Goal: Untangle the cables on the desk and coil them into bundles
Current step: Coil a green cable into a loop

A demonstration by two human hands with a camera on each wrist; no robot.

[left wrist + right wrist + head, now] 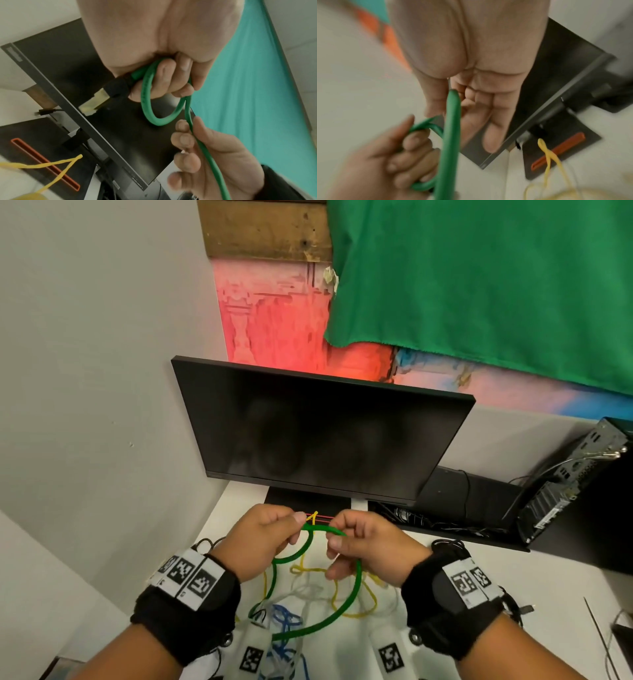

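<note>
Green cable (352,594) pinched by left hand (260,539) and right hand (370,546) near desk (445,594) back edge; keep loops even, feed slack steadily.

I am seeing the right wrist view smeared by blur. In the head view my forearms are covering the near ends of the blue cable (286,625) and green cable (352,594), and the lower edge is cutting them off.
</note>
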